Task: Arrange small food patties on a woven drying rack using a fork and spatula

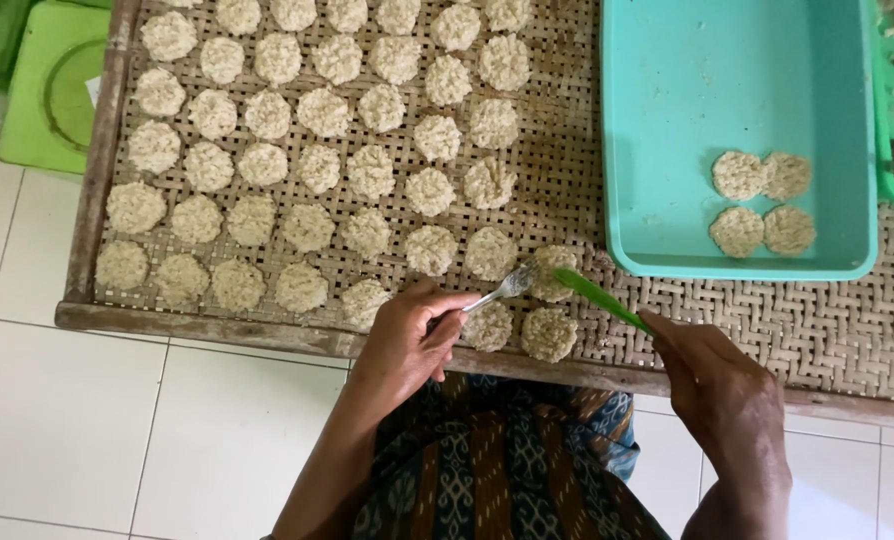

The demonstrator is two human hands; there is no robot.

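left hand (407, 340) pinches a fork (502, 290), right hand (722, 385) grips a green stick (597, 298); both tips touch a patty (552, 272) near the mat's (847, 330) front edge, beside a teal tray (657, 150).

White tiled floor under a woven drying rack

The floor (87, 420) is laid with large white glossy tiles and thin grey grout lines, evenly lit by soft daylight with no hard shadows. A weathered wooden frame (207, 330) edges a woven bamboo tray (847, 330) that fills the upper view. At the top left corner stands a lime-green plastic stool (52, 90) on the tiles.
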